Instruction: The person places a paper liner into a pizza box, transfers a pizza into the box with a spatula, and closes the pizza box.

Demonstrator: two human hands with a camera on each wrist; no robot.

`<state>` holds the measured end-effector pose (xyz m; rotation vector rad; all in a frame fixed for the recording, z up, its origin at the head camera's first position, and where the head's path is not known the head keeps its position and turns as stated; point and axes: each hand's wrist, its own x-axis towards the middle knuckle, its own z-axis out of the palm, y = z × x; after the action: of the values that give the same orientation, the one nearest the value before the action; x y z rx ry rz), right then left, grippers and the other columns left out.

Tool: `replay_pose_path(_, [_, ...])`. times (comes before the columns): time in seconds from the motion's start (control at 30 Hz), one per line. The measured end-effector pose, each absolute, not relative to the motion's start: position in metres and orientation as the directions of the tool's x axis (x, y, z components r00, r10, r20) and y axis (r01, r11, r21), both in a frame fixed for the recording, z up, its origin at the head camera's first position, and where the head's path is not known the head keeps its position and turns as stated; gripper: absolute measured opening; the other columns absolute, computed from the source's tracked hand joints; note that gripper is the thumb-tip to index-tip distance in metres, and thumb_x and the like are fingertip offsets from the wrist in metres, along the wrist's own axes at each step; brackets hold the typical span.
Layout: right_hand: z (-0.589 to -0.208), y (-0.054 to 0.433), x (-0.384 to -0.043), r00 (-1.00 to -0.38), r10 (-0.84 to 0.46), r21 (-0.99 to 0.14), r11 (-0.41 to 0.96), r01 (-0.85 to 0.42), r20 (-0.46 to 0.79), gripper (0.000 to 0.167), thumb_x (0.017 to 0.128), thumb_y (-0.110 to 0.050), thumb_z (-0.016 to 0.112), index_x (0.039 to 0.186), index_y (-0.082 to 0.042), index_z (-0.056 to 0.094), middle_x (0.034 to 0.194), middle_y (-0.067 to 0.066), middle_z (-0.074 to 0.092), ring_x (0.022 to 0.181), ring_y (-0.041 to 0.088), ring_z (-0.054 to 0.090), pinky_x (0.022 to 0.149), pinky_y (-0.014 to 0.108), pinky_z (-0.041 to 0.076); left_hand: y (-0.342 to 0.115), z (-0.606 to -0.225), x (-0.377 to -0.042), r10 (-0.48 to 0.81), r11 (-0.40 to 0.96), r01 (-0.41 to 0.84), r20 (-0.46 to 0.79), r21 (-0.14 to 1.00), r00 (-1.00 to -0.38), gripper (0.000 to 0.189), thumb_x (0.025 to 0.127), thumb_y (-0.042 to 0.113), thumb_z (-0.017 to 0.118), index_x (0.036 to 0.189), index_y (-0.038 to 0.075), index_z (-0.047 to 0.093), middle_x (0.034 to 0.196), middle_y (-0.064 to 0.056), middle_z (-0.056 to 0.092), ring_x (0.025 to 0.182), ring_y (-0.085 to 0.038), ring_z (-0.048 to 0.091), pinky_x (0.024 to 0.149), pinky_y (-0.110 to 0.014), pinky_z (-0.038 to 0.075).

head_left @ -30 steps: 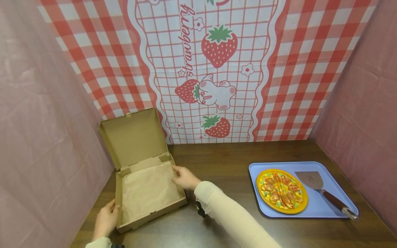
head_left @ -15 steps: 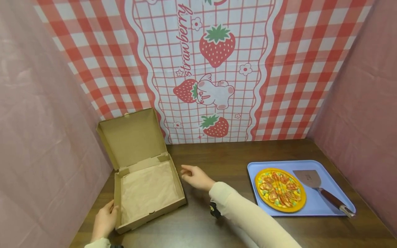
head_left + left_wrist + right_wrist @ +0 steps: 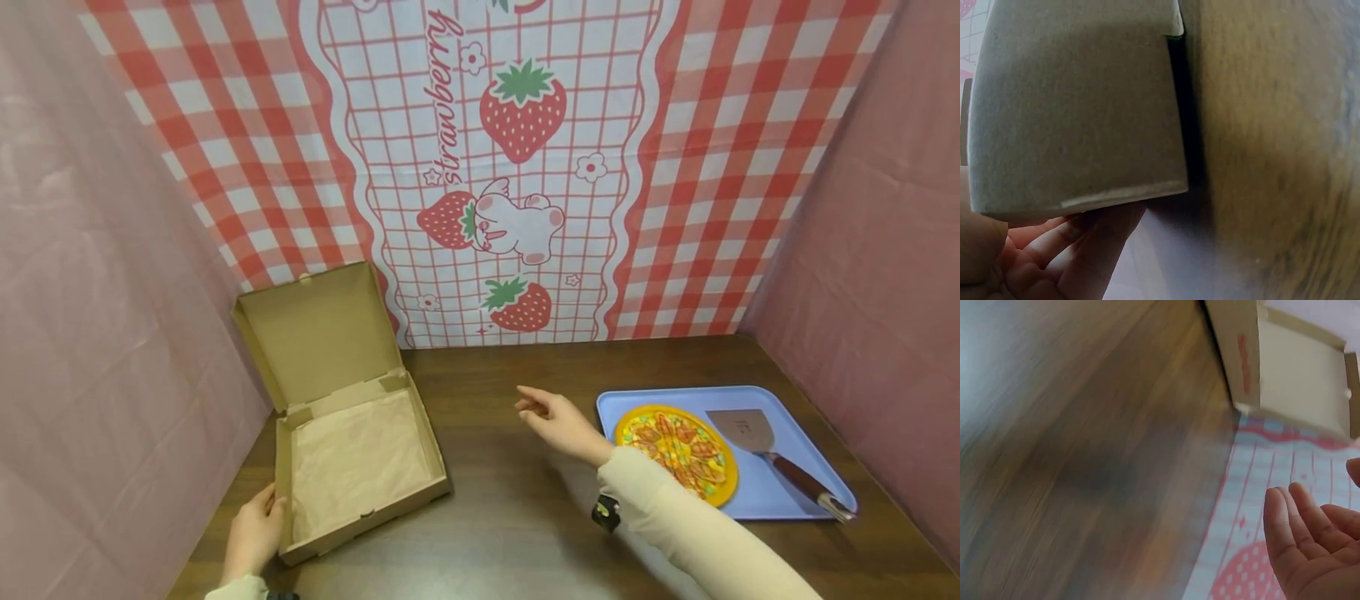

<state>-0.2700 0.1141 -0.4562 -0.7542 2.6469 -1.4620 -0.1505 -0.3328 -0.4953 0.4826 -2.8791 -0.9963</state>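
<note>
Comparing with the head view 0.5 s ago, the right hand (image 3: 558, 422) is seen further right: it was just beside the right wall of the open brown cardboard pizza box (image 3: 352, 421) and is now well apart from it, near the left rim of the light blue rectangular plastic tray (image 3: 757, 496). The box, the tray and the left hand (image 3: 253, 533) are unchanged in place.

The box is set at the near left of the dark wooden table (image 3: 510, 533), close to the pink side curtain. Its hinge edge is turned to the far side and its open front to the near side, with the whole base rotated slightly so that its front-to-back axis runs from near left to far right. The lid is raised and leans back toward the red-and-white checked strawberry backdrop (image 3: 525, 167). The base is lined with 1 sheet of pale brown paper (image 3: 356, 462).

The left hand is pressed against the near left corner of the box, fingers lightly curled along the wall (image 3: 1079, 106). The right hand is held above the table, fingers loosely extended and slightly apart, holding nothing.

On the tray lie 1 round yellow toy pizza (image 3: 678, 454) and 1 metal pizza server with a dark wooden handle (image 3: 776, 462).
</note>
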Motion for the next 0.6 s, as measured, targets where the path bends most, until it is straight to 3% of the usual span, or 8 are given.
replay_pose_path(0.17, [-0.452, 0.154, -0.262, -0.915, -0.345, -0.770, 0.520, -0.370, 0.208, 0.048, 0.098, -0.009, 0.056, 0.141, 0.008, 0.045, 0.119, 0.025, 0.066, 0.106, 0.035, 0.066, 0.089, 0.044, 0.056, -0.332, -0.496, -0.151, -0.309, 0.749, -0.275, -0.050, 0.602, -0.950, 0.050, 0.101, 0.013, 0.040, 0.140, -0.017, 0.036, 0.134, -0.035, 0.048, 0.127, -0.056, 0.043, 0.106, -0.066, 0.035])
replay_pose_path(0.33, [-0.450, 0.196, -0.251, -0.941, -0.264, -0.719, 0.610, -0.333, 0.212, 0.051, 0.099, -0.016, 0.057, 0.144, 0.003, 0.043, 0.123, 0.022, 0.065, 0.109, 0.035, 0.064, 0.082, 0.039, 0.056, -0.332, -0.497, -0.151, -0.312, 0.750, -0.276, -0.046, 0.601, -0.949, 0.050, 0.101, 0.013, 0.039, 0.140, -0.018, 0.036, 0.134, -0.036, 0.049, 0.126, -0.056, 0.044, 0.106, -0.065, 0.036])
replay_pose_path(0.6, [-0.440, 0.262, -0.226, -0.950, -0.170, -0.581, 0.758, -0.296, 0.262, 0.055, 0.100, -0.021, 0.055, 0.146, 0.004, 0.039, 0.125, 0.028, 0.061, 0.110, 0.044, 0.061, 0.088, 0.057, 0.054, -0.329, -0.496, -0.150, -0.314, 0.746, -0.273, -0.041, 0.607, -0.949, 0.051, 0.101, 0.012, 0.039, 0.141, -0.018, 0.033, 0.135, -0.038, 0.046, 0.126, -0.056, 0.044, 0.106, -0.065, 0.036])
